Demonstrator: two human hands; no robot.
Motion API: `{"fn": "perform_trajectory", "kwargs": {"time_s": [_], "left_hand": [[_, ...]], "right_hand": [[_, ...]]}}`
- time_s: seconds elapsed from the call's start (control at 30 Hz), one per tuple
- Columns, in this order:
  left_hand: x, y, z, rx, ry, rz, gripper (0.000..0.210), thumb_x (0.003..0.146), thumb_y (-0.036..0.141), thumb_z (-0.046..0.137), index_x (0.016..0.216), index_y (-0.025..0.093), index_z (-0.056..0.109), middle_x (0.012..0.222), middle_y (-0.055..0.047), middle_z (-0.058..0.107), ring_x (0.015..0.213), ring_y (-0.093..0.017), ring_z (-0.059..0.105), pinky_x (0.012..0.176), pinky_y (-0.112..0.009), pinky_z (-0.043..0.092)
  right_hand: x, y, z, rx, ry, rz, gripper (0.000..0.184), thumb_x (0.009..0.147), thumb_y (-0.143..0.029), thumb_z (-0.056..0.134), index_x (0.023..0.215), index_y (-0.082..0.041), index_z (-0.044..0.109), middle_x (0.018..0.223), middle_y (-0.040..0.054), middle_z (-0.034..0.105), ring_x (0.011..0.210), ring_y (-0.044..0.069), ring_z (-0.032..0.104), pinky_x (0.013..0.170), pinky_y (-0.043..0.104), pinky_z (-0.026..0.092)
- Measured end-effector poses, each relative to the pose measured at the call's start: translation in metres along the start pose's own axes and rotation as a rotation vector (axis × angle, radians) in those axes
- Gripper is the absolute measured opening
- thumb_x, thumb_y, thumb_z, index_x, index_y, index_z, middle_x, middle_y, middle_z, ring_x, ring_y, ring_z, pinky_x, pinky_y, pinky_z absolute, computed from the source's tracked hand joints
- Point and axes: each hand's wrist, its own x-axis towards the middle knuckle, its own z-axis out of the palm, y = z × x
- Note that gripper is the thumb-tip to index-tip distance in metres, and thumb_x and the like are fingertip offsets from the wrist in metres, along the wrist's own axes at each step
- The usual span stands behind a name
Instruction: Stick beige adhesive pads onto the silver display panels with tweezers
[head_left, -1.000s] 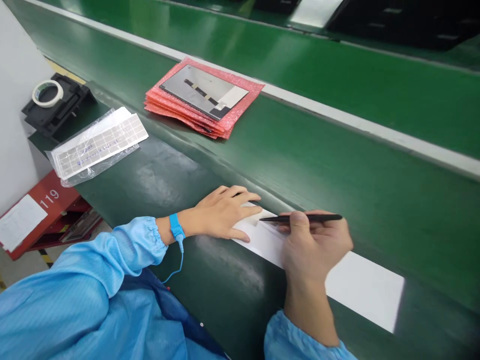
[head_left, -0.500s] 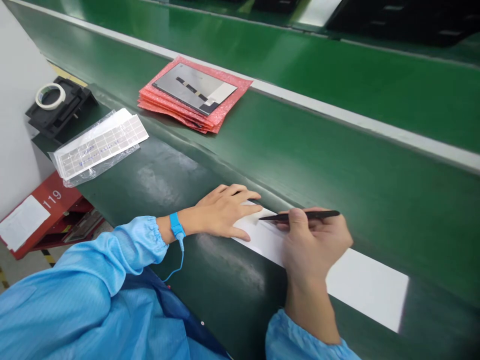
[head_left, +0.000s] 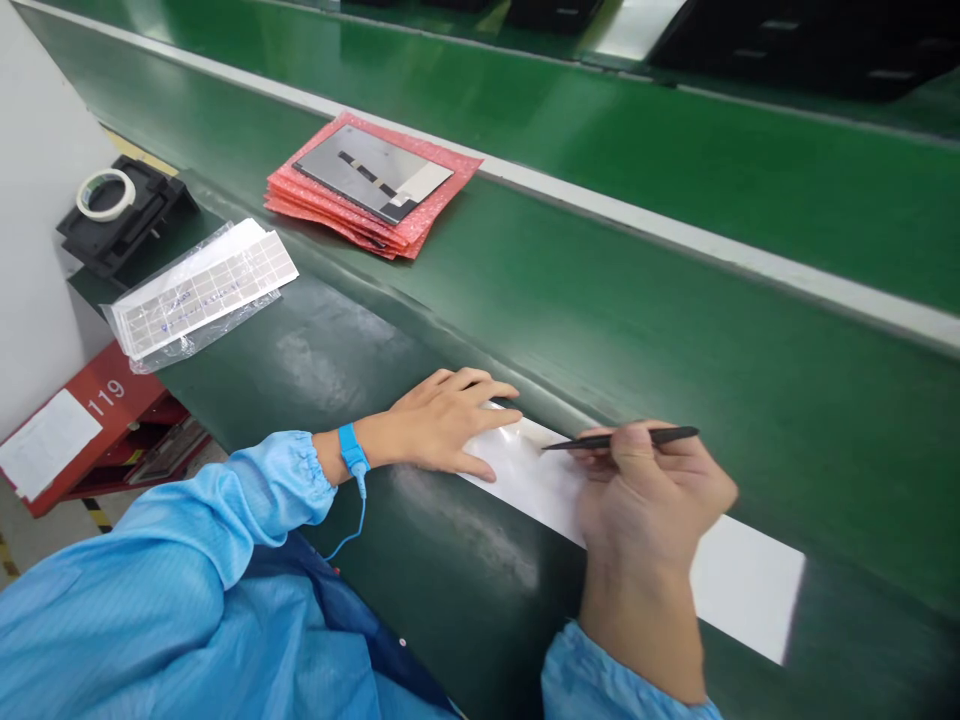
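A long white sheet (head_left: 750,590) lies slantwise along the front of the green bench. My left hand (head_left: 454,420) rests over the sheet's left end, fingers spread and flat, a blue strap round the wrist. My right hand (head_left: 660,510) is closed on black pointed tweezers (head_left: 622,438), held almost level above the sheet with the tip pointing left. The tip is close to a shiny patch on the sheet; I cannot tell whether it touches. The right hand covers the sheet's middle.
A grey flat panel (head_left: 375,170) tops a stack of pink bubble bags (head_left: 442,205) on the green belt. Printed label sheets (head_left: 210,290) in clear plastic lie at left. A tape roll (head_left: 106,195) sits on a black fixture (head_left: 127,235). A red box (head_left: 112,400) stands below.
My right hand and the tweezers have moved right, away from my left hand, which stays nearly in place. The pink stack with its panel has shifted slightly left.
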Motion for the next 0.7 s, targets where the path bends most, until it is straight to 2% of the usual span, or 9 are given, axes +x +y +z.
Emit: {"fn": "perform_trajectory", "kwargs": {"time_s": [0.1,0.23,0.33,0.43,0.53,0.7], "left_hand": [[-0.001,-0.003,0.0,-0.022,0.001,0.004,0.074,0.089,0.054,0.084,0.149,0.018,0.063,0.165,-0.014,0.051,0.15,-0.036,0.042,0.117,-0.052,0.041],[-0.003,-0.01,-0.001,-0.061,0.014,-0.016,0.076,0.089,0.054,0.085,0.151,0.02,0.061,0.164,-0.014,0.053,0.149,-0.034,0.045,0.119,-0.05,0.041],[-0.004,-0.017,-0.002,-0.05,0.063,-0.023,0.067,0.09,0.051,0.084,0.147,0.021,0.064,0.16,-0.014,0.057,0.146,-0.033,0.05,0.118,-0.049,0.043],[-0.003,-0.023,-0.002,-0.029,0.113,-0.039,0.056,0.091,0.043,0.082,0.141,0.022,0.067,0.155,-0.014,0.06,0.144,-0.033,0.052,0.118,-0.051,0.044],[-0.001,-0.025,-0.002,0.001,0.145,-0.055,0.051,0.093,0.04,0.08,0.139,0.021,0.067,0.152,-0.013,0.062,0.143,-0.033,0.053,0.117,-0.051,0.044],[0.003,-0.026,-0.004,0.056,0.194,-0.082,0.046,0.097,0.037,0.075,0.139,0.02,0.066,0.148,-0.012,0.065,0.14,-0.032,0.055,0.115,-0.05,0.046]], "right_hand": [[0.006,-0.001,-0.012,0.081,0.017,0.03,0.057,0.064,-0.053,0.094,0.086,-0.017,0.056,0.073,0.0068,0.061,0.06,0.017,0.056,0.053,0.027,0.046],[0.019,0.005,-0.04,0.091,0.16,-0.004,0.07,0.054,-0.058,0.098,0.088,-0.017,0.054,0.073,0.0047,0.062,0.056,0.016,0.055,0.05,0.025,0.044],[0.027,0.01,-0.064,0.107,0.246,-0.018,0.082,0.046,-0.064,0.101,0.09,-0.016,0.052,0.072,0.0036,0.062,0.054,0.016,0.055,0.047,0.023,0.044],[0.028,0.015,-0.081,0.142,0.272,-0.012,0.089,0.043,-0.07,0.101,0.094,-0.016,0.051,0.074,0.0044,0.063,0.055,0.015,0.057,0.049,0.023,0.046],[0.026,0.019,-0.087,0.181,0.252,-0.003,0.088,0.047,-0.07,0.1,0.097,-0.015,0.052,0.077,0.0053,0.065,0.057,0.014,0.058,0.051,0.022,0.046],[0.031,0.022,-0.082,0.229,0.255,-0.014,0.086,0.051,-0.07,0.098,0.097,-0.016,0.051,0.08,0.0063,0.066,0.059,0.014,0.058,0.051,0.021,0.045]]}}
